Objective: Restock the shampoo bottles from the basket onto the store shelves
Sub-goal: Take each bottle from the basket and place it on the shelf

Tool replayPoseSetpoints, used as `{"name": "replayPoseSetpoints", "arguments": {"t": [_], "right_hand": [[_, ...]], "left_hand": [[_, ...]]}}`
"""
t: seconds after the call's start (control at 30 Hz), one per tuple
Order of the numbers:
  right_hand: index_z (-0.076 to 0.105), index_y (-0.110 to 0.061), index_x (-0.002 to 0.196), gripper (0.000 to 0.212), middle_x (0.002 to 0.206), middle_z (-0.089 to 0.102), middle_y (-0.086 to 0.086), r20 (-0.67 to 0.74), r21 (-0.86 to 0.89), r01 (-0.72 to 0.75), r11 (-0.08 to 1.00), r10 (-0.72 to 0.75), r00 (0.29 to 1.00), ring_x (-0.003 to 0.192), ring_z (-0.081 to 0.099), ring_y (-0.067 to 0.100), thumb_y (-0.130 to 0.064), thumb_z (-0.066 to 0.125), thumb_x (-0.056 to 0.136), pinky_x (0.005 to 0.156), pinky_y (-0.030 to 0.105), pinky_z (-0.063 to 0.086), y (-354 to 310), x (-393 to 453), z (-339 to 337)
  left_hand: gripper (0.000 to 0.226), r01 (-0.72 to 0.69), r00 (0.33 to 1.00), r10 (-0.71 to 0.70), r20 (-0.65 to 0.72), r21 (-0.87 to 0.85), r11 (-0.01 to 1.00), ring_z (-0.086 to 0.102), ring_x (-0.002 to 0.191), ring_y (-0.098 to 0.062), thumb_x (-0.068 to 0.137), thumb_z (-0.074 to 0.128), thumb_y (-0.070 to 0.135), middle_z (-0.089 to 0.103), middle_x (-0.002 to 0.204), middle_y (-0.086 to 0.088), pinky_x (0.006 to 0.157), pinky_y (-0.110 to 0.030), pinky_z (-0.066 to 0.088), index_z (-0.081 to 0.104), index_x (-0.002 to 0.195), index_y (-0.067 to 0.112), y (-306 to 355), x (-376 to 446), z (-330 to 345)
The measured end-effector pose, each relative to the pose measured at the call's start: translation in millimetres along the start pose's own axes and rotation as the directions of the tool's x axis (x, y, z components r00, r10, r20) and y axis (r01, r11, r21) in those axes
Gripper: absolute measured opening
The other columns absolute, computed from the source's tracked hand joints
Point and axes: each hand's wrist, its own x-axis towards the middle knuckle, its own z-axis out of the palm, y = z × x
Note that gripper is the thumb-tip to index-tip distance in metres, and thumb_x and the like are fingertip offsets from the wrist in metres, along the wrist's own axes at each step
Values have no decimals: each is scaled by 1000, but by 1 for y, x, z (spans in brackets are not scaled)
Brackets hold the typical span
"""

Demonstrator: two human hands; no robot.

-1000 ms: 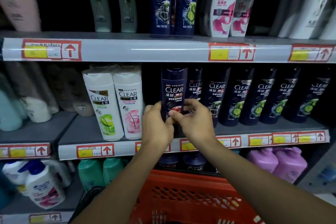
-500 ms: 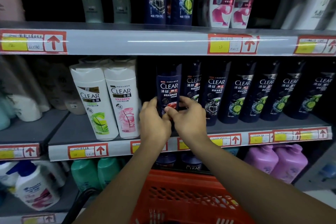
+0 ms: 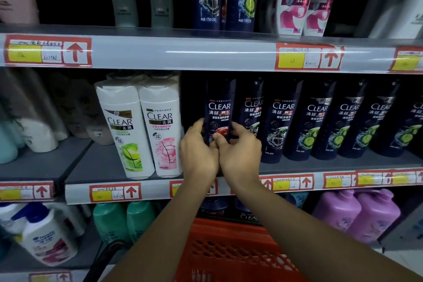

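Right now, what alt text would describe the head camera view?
Both hands, left hand and right hand, grip a dark blue Clear shampoo bottle standing on the middle shelf, between white and dark Clear bottles. A red basket sits below.

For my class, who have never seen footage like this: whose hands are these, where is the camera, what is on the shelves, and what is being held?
There is no machine here. The camera is worn on a person's head, looking forward and down, so the two arms reaching in belong to that person. The left hand and right hand together grip a dark blue CLEAR bottle at the middle shelf. Beside it stand two white CLEAR bottles on one side and a row of dark CLEAR bottles on the other. Red and yellow price labels line the shelf edges. Below the arms is a red basket.
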Motion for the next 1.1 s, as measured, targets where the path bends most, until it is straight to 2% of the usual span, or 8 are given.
{"name": "replayPoseSetpoints", "arguments": {"t": [0.23,0.37,0.5,0.63,0.77,0.9,1.0,1.1], "right_hand": [[66,-14,131,40,110,75,5,-17,-65,-23,998,22,1000,105,70,21,-30,68,94,90,40,60,-1,1,5],[68,-12,127,32,104,75,4,-13,-57,10,998,-11,1000,91,68,13,-24,64,98,87,36,60,-1,-1,1],[63,-10,133,39,107,75,5,2,-34,38,999,-38,999,95,70,14,-29,59,100,87,30,59,0,-4,-8],[60,-9,137,46,109,76,4,15,-47,61,997,-61,998,99,70,14,-39,55,102,86,27,57,1,-11,-25],[64,-11,133,43,109,75,3,48,-66,108,992,-105,993,94,68,12,-40,57,101,89,33,58,-3,-17,-50],[67,-11,127,41,98,74,-1,107,-95,148,984,-138,985,87,66,9,-41,59,100,86,35,58,-4,-30,-81],[70,-12,119,37,98,74,-2,192,-120,157,980,-133,972,90,68,10,-42,60,99,84,37,59,6,-45,-103],[72,-15,107,32,89,74,-3,221,-154,170,973,-134,966,79,70,11,-44,63,96,74,34,58,23,-60,-116]], "left_hand": [[50,-40,999,40,0,37,999,70,94,-16,81,66,12,70,108,11,81,-40,61,57,121,41,-11,11,3],[51,-31,1000,31,-7,33,999,70,94,-16,80,67,9,70,110,9,83,-41,61,58,121,38,-14,16,6],[71,31,999,-31,-21,-10,999,65,112,-20,84,74,11,64,128,0,96,-44,56,43,146,24,-12,12,7],[83,12,1000,-12,0,-27,1000,51,133,-20,83,78,14,53,144,-3,110,-45,45,33,152,21,0,2,3],[82,1,1000,0,24,-60,998,54,125,-17,79,83,13,54,136,-1,108,-37,47,39,148,18,19,-19,-12],[78,0,997,6,81,-71,997,56,121,-18,80,82,12,52,126,5,103,-34,50,41,147,17,37,-46,-38],[71,-31,988,33,150,-19,999,59,114,-16,82,80,14,57,124,1,97,-31,52,44,143,16,42,-73,-63],[63,-76,972,59,229,63,995,63,107,-15,83,81,19,60,117,1,91,-30,55,49,137,19,32,-103,-84]]}}
